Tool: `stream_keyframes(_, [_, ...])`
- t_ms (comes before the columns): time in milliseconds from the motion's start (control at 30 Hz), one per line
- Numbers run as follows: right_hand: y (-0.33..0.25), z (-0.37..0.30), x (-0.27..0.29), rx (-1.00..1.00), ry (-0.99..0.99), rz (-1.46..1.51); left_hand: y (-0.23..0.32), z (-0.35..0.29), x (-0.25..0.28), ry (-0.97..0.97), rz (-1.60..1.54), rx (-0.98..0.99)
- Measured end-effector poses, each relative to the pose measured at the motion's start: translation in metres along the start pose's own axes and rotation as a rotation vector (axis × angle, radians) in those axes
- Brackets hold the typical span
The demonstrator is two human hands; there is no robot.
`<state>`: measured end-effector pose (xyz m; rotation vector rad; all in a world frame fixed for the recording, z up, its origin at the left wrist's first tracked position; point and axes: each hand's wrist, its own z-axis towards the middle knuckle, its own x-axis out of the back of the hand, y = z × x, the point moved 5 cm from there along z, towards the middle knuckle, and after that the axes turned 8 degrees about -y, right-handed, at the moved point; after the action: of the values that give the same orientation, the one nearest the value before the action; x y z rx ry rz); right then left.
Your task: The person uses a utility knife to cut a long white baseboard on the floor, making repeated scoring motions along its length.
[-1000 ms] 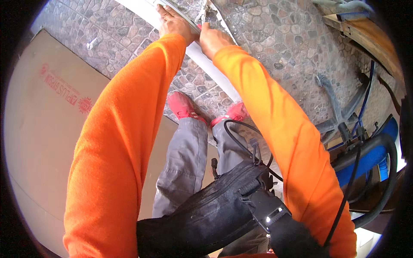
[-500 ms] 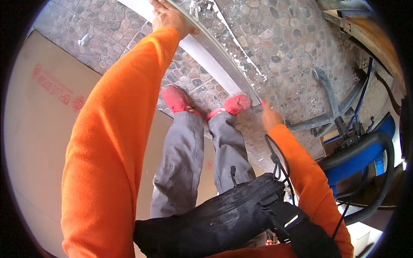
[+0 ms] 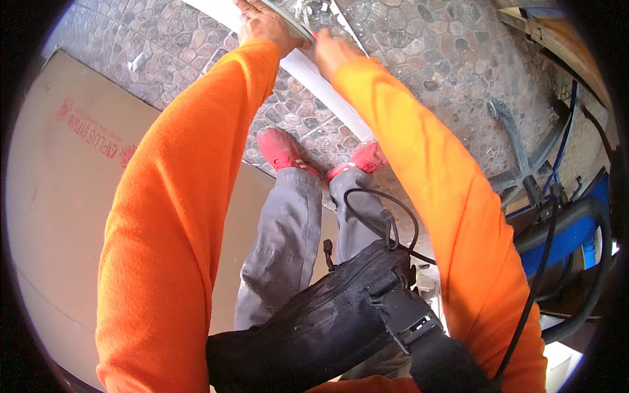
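Note:
A white board strip lies on the stone-patterned floor, running from the far middle toward my right shoe. Along it rests a long grey metal straightedge, partly hidden now by my right hand. My left hand presses down at the far end, fingers stretched out over the strip and straightedge. Close beside it, my right hand is closed around a small red tool. Only a red tip of that tool shows, so its kind is unclear.
A large tan board lies at the left. My red shoes stand by the strip. At the right are an office chair's grey base and a wooden piece. White scraps lie at the far middle. A black waist bag hangs in front of me.
My right hand has moved far along the straightedge, from beside my right shoe up to my left hand, carrying the red tool. My left hand stays in nearly the same place.

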<state>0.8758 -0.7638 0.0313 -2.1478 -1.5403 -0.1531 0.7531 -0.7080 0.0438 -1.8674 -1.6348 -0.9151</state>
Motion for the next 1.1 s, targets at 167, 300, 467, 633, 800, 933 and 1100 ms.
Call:
stream_keyframes(167, [0.160,-0.130,-0.086,-0.270,-0.377,-0.122,-0.047,-0.027,-0.012,-0.099,-0.067,0.320])
stream_keyframes(300, [0.338,-0.252,-0.154,-0.574,-0.437,-0.248,0.005,-0.005,0.005,-0.340,0.229,0.046])
stream_keyframes(467, [0.227,-0.198,-0.123,-0.404,-0.209,0.036,-0.019,-0.007,-0.022,-0.437,0.293,0.112])
stream_keyframes(633, [0.074,-0.071,-0.044,-0.012,-0.035,0.062,-0.012,-0.004,-0.019,-0.432,0.186,0.053])
stream_keyframes(800, [-0.011,0.000,0.001,0.126,0.020,0.032,0.008,-0.003,-0.004,-0.406,0.222,0.068])
stream_keyframes(933, [-0.036,0.004,0.004,0.032,-0.030,0.037,-0.013,0.000,-0.015,-0.371,0.177,0.154])
stream_keyframes(1100, [0.093,-0.047,-0.050,0.129,-0.094,-0.055,-0.004,-0.019,0.005,-0.217,-0.049,0.320])
